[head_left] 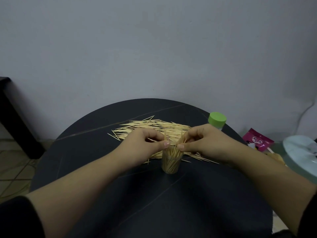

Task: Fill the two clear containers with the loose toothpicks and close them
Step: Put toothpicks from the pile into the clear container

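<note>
Black table (pixel 85 169) — left hand (pixel 145 146), right hand (pixel 203 143) pinch toothpicks (pixel 172 151) in container (pixel 171 166).

green-lidded container (pixel 217 119): body mostly behind right hand (pixel 204 145) | pale plate (pixel 295 150): cut by right edge

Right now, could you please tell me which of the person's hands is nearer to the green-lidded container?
Right. The right hand pinches toothpicks just in front of the green-lidded container; the left hand pinches toothpicks farther off to its left, beyond the open container.
</note>
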